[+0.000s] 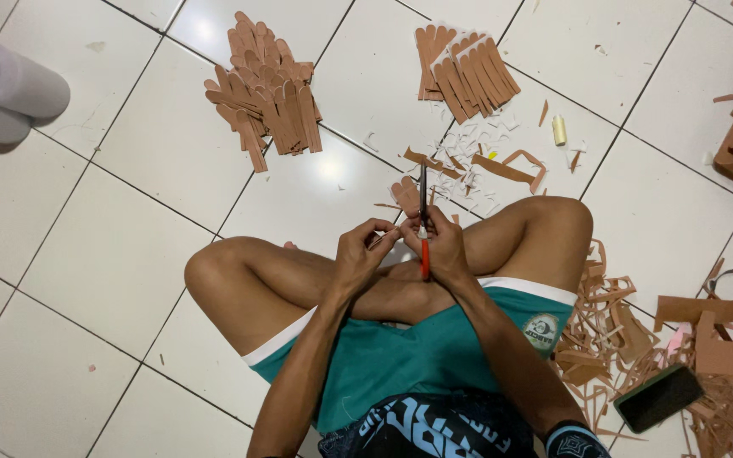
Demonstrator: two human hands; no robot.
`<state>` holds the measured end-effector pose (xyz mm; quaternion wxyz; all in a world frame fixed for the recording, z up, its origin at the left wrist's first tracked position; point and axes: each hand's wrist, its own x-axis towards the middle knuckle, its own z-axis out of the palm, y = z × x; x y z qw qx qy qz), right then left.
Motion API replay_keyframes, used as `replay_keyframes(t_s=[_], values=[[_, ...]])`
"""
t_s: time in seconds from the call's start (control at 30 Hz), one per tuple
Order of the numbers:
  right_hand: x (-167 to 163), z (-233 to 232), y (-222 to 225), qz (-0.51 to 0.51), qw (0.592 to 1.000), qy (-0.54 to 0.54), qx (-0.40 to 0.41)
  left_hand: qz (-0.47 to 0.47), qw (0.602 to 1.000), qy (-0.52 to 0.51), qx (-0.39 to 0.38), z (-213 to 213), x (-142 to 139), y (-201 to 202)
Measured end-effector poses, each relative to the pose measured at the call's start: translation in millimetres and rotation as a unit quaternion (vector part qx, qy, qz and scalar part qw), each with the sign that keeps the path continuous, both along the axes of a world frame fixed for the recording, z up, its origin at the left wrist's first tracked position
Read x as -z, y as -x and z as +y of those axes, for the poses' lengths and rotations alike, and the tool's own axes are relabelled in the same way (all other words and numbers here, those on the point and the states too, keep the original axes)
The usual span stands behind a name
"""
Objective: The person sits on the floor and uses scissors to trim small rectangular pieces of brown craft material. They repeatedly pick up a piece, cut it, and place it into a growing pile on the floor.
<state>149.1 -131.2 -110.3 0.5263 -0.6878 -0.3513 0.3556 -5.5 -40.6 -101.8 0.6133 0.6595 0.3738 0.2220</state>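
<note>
Scissors (423,222) gripped in closed right hand (443,250); left hand (360,254) pinches.

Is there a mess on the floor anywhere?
Yes. Brown scraps lie strewn by the right leg, partly under a phone, and white snippets are scattered ahead of the knees. The two brown piles look tidy.

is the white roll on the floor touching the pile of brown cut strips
No, the white roll lies at the far left edge, with bare white floor tiles between it and the brown strip pile.
</note>
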Motion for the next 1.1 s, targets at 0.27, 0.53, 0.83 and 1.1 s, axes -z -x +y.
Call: replay_keyframes(t_s=[0.27, 0.53, 0.83, 1.1], values=[[1.7, 0.9, -0.7, 0.002, 0.999, -0.039, -0.018, -0.011, 1.000, -0.007, 0.013, -2.3, 5.7, 1.0], [-24.0, -19.2, -3.5, -0.155, 0.987, 0.032, 0.003, -0.056, 0.992, 0.075, -0.083, 1.1, -5.7, 10.0], [-91.2, -48.2, -9.3, -0.394, 0.909, -0.058, -0.123, -0.084, 0.988, 0.104, -0.071, -0.6, -61.7, 36.8], [-106.7, -52.8, -9.5, -0.382, 0.909, -0.087, -0.146, -0.115, 0.987, 0.106, -0.046, -6.4, -92.5, 41.5]])
